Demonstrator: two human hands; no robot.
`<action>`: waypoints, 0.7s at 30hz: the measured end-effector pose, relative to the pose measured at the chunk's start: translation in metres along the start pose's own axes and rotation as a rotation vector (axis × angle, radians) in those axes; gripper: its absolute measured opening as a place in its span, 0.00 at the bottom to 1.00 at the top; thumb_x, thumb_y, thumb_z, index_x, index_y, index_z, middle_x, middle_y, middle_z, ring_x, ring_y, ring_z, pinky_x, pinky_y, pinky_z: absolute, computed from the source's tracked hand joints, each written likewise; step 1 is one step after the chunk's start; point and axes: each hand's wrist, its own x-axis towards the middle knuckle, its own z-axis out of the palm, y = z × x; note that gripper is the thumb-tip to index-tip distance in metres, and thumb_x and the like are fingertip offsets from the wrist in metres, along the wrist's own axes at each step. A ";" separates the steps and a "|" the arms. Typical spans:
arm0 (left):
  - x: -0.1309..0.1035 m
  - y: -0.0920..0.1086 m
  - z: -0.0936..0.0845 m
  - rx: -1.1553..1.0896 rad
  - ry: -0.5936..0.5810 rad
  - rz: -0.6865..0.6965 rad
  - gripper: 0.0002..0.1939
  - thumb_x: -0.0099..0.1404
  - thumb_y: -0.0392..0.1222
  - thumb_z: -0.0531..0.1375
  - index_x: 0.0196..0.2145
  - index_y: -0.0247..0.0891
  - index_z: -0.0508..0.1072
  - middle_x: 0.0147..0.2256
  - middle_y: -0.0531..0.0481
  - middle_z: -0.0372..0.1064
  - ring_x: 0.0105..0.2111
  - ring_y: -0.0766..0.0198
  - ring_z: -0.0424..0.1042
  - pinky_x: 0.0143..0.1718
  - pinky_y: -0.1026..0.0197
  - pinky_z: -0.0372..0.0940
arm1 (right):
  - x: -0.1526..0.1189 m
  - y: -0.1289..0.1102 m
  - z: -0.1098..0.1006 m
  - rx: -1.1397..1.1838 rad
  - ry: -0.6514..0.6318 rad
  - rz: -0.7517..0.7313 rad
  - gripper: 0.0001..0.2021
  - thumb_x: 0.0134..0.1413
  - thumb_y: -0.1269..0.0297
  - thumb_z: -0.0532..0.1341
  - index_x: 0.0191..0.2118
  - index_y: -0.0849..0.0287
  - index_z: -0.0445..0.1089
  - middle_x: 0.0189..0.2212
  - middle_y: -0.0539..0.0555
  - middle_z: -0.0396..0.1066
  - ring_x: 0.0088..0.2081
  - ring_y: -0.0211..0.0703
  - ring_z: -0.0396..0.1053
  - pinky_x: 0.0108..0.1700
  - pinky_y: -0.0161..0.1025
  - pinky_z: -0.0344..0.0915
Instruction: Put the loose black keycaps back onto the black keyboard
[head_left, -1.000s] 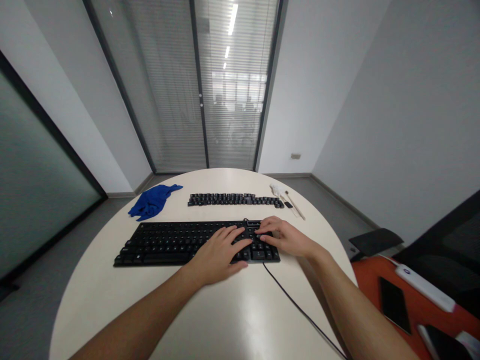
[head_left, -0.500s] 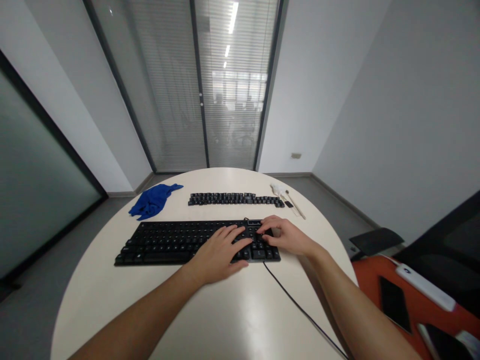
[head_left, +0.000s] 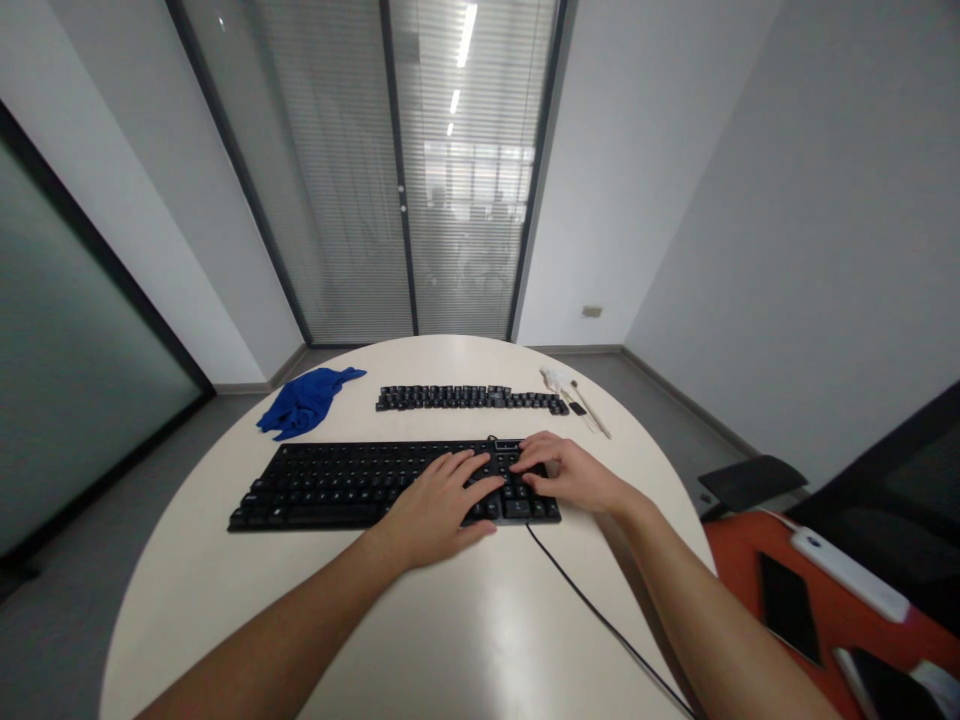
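A black keyboard [head_left: 322, 487] lies across the white round table in front of me. My left hand [head_left: 442, 505] rests palm down over its right-hand part, fingers spread and holding nothing. At the number pad, my right hand [head_left: 574, 475] is curved over the keys, its thumb and index finger a little apart at the fingertips. I see no object between them, though the dark keys behind make this hard to judge. Several loose black keycaps [head_left: 442, 397] stand in rows beyond the keyboard.
A crumpled blue cloth [head_left: 307, 402] lies at the table's far left. White fluffy material [head_left: 556, 380] and a thin stick [head_left: 592, 410] are at the far right. The keyboard cable [head_left: 600, 615] runs toward me. An orange chair seat [head_left: 739, 570] holds a phone [head_left: 790, 607] and a white power strip [head_left: 851, 575].
My right hand's fingertips have shifted slightly left over the number pad. The left hand and the keyboard have stayed in place.
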 end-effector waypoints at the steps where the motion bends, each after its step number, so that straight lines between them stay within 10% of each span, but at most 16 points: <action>1: 0.000 0.000 0.000 0.003 -0.003 -0.001 0.28 0.69 0.52 0.61 0.64 0.46 0.62 0.66 0.43 0.56 0.66 0.45 0.55 0.65 0.39 0.54 | 0.000 0.000 0.000 -0.005 -0.002 -0.005 0.09 0.56 0.60 0.68 0.42 0.50 0.81 0.39 0.56 0.77 0.50 0.52 0.70 0.55 0.51 0.67; 12: 0.000 0.002 0.001 0.017 0.013 -0.004 0.28 0.68 0.52 0.61 0.63 0.45 0.63 0.65 0.43 0.57 0.65 0.45 0.56 0.65 0.40 0.54 | 0.000 -0.006 -0.001 -0.017 0.008 0.049 0.13 0.60 0.60 0.64 0.49 0.53 0.77 0.39 0.56 0.76 0.50 0.52 0.70 0.57 0.52 0.65; 21: 0.002 0.008 0.005 0.036 0.052 -0.016 0.34 0.67 0.53 0.61 0.67 0.51 0.58 0.66 0.43 0.55 0.65 0.42 0.56 0.64 0.38 0.53 | -0.002 0.013 0.006 -0.051 0.095 0.133 0.22 0.59 0.54 0.64 0.57 0.56 0.70 0.58 0.61 0.67 0.59 0.55 0.65 0.64 0.57 0.59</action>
